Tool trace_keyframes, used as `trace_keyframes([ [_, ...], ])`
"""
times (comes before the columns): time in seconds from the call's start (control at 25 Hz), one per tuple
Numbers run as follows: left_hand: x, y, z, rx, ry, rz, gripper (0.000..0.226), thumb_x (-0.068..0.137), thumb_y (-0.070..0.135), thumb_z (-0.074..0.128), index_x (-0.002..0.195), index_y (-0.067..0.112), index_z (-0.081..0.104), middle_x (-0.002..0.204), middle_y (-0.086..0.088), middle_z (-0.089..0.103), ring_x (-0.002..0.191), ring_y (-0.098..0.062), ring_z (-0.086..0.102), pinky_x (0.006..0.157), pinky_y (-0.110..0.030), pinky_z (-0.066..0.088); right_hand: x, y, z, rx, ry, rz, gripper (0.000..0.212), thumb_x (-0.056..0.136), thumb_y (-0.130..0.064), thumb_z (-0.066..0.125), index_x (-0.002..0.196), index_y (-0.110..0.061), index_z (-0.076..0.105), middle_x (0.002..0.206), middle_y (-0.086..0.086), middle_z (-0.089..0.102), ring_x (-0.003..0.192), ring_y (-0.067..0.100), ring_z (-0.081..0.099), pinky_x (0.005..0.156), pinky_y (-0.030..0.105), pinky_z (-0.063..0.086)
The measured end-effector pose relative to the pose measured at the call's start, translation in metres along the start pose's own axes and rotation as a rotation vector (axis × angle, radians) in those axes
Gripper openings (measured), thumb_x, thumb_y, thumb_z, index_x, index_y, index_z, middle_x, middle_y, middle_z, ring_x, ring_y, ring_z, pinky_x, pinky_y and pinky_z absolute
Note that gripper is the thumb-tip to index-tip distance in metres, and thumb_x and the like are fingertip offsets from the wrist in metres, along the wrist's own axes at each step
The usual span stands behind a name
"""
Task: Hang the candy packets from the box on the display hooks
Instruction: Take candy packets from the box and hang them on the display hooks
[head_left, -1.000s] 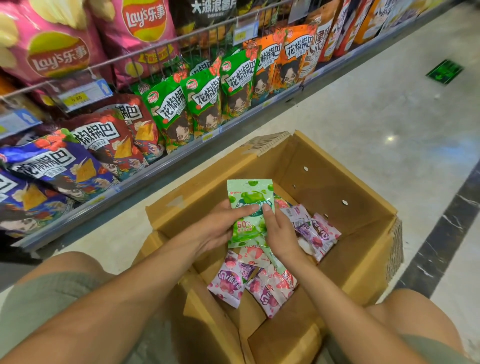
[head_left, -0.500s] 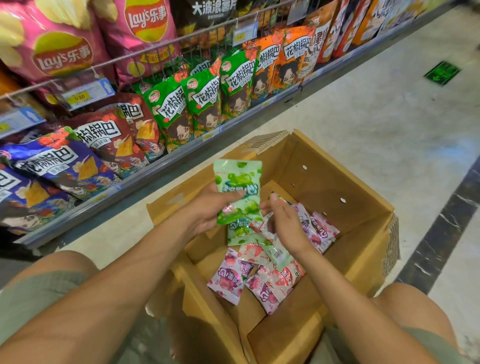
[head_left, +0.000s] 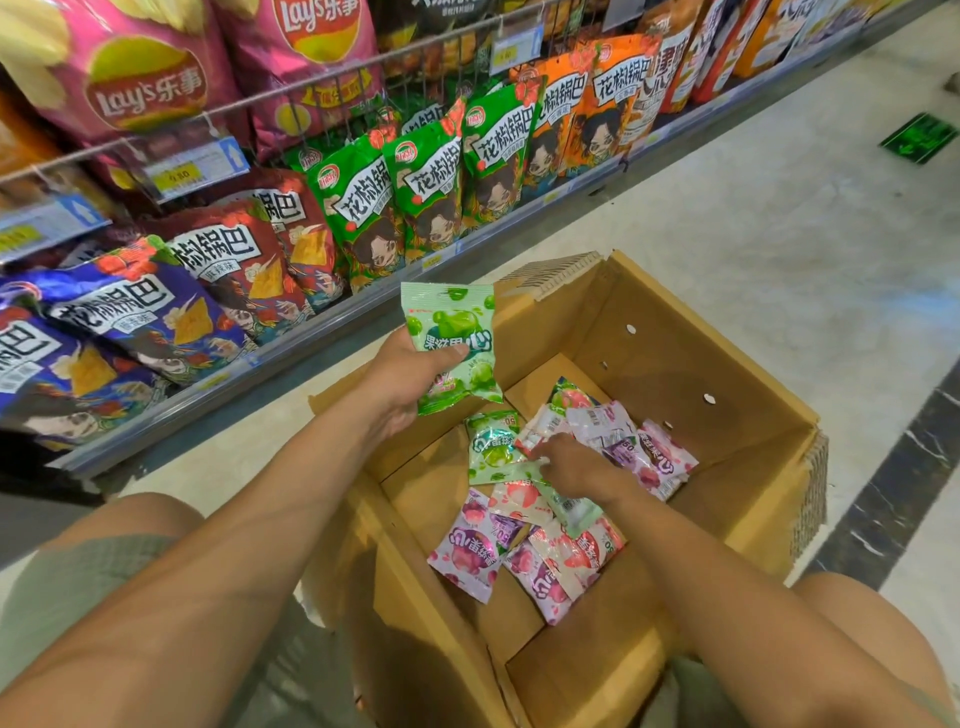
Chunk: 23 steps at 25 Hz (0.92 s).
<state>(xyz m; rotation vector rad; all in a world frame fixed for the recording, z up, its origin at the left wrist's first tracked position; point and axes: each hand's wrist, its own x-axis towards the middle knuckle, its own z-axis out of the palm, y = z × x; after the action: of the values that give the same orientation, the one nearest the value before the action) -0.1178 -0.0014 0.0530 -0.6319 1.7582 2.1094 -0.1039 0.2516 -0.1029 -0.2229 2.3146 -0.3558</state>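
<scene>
An open cardboard box stands on the floor between my knees. My left hand grips a green candy packet and holds it upright above the box's left wall. Down inside the box, my right hand has its fingers curled on the edge of a second green candy packet. Several pink and purple candy packets lie loose on the box floor around it. No display hooks for the candy are in view.
A low shelf runs along the left, packed with green, red, blue and orange snack bags and Lay's chip bags above. Pale floor tiles spread to the right, with a dark stripe beside the box.
My left hand has lifted the green packet up and left, out of the box. My right hand let go of it and dropped to another green packet on the pile.
</scene>
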Motion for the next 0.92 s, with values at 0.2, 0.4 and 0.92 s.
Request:
trace_keyframes([
  [0.2, 0.003, 0.001, 0.001, 0.003, 0.012, 0.015, 0.026, 0.094, 0.002, 0.073, 0.118, 0.012, 0.071, 0.114, -0.011, 0.078, 0.105, -0.029, 0.075, 0.092, -0.044, 0.061, 0.02, -0.009, 0.029, -0.257, -0.091, 0.175, 0.055, 0.097, -0.036, 0.058, 0.15, -0.022, 0.048, 0.161, 0.003, 0.017, 0.125, 0.038, 0.059, 0.1, 0.053, 0.048],
  [0.4, 0.006, 0.005, 0.001, 0.022, 0.024, 0.03, 0.021, 0.094, 0.004, 0.074, 0.111, 0.016, 0.072, 0.113, -0.009, 0.078, 0.107, -0.029, 0.075, 0.098, -0.047, 0.059, 0.013, 0.001, 0.028, -0.339, 0.093, 0.106, 0.059, 0.097, -0.049, 0.054, 0.146, -0.016, 0.049, 0.145, 0.004, 0.044, 0.131, 0.032, 0.047, 0.104, 0.052, 0.041],
  [0.92, 0.011, 0.009, 0.008, 0.014, 0.007, 0.037, 0.025, 0.094, 0.002, 0.073, 0.113, 0.017, 0.07, 0.108, -0.003, 0.078, 0.099, -0.022, 0.075, 0.089, -0.036, 0.06, 0.017, 0.037, 0.009, 0.516, 0.154, 0.306, 0.031, 0.101, -0.02, 0.06, 0.115, 0.005, 0.072, 0.118, 0.024, 0.071, 0.106, 0.036, 0.068, 0.092, 0.043, 0.054],
])
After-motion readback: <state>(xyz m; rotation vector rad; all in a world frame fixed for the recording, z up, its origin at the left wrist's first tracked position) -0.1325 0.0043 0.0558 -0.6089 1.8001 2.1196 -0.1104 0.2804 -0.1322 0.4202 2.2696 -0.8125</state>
